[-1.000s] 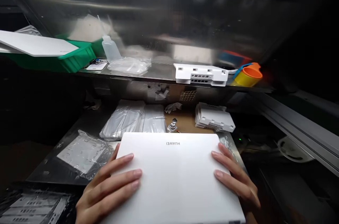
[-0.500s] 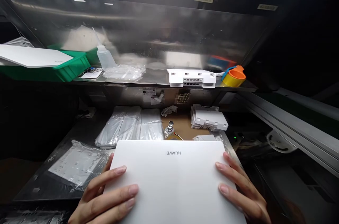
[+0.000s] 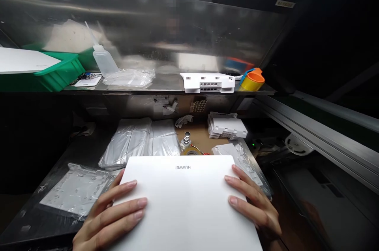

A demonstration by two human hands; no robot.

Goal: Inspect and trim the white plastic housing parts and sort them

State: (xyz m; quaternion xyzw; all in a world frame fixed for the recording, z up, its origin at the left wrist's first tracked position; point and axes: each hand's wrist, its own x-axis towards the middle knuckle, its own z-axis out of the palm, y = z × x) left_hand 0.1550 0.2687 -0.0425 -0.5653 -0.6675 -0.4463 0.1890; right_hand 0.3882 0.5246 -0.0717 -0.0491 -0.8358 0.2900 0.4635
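A flat white plastic housing panel [image 3: 180,207] fills the lower middle, its smooth face towards me. HUAWEI lettering appears upside down near its far edge. My left hand [image 3: 114,211] grips the left side, several fingertips resting on the face. On the opposite edge my right hand [image 3: 254,201] holds it the same way. Both thumbs are hidden. Left of the panel, a bagged white panel [image 3: 77,189] lies on the dark bench. Just beyond the held panel are a small pump-top bottle [image 3: 186,140] and a roll of tape [image 3: 191,151], partly covered by it.
Stacked clear plastic bags [image 3: 127,140] lie behind, beside stacked white housings [image 3: 226,126]. The steel shelf [image 3: 166,87] bears a green bin [image 3: 60,71], a squeeze bottle [image 3: 104,61], a white housing [image 3: 209,83] and tape rolls [image 3: 253,80]. A metal rail [image 3: 319,136] runs along the right.
The view has swung a little to the right, so the shelf and bench things sit further left. Both hands still grip the white panel, in much the same pose.
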